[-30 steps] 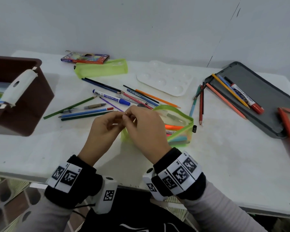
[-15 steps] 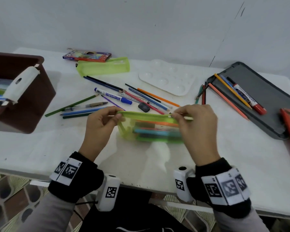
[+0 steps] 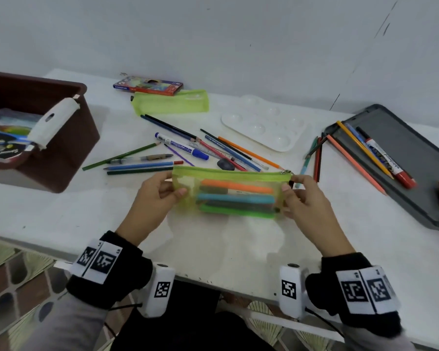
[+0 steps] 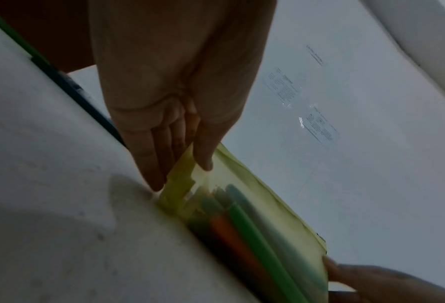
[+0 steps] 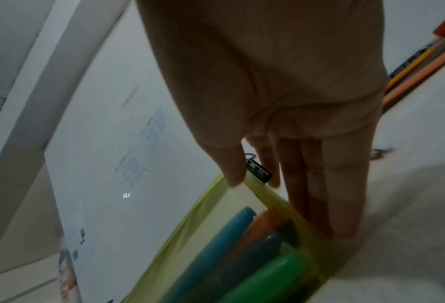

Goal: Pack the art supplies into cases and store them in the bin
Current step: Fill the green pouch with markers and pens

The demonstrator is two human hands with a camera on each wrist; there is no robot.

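Note:
A see-through lime green zip case (image 3: 228, 193) with orange, teal and green markers inside stands on its long edge near the table's front. My left hand (image 3: 160, 192) pinches its left end (image 4: 187, 174) between thumb and fingers. At the other end my right hand (image 3: 300, 192) pinches the case by the zip pull (image 5: 257, 170). The zip runs shut along the top edge. Loose pencils and pens (image 3: 178, 150) lie scattered behind the case. The brown bin (image 3: 69, 138) stands at the far left with supplies in it.
A second green case (image 3: 170, 102) and a crayon box (image 3: 148, 86) lie at the back. A white paint palette (image 3: 264, 125) sits back right. A grey tray (image 3: 401, 158) with pencils and a red marker (image 3: 388, 160) is at the right. A black eraser (image 3: 226, 164) lies behind the case.
My right hand has pulled the zip from the left end to the right end, closing the case. The case now stands flat-faced and taut between both hands.

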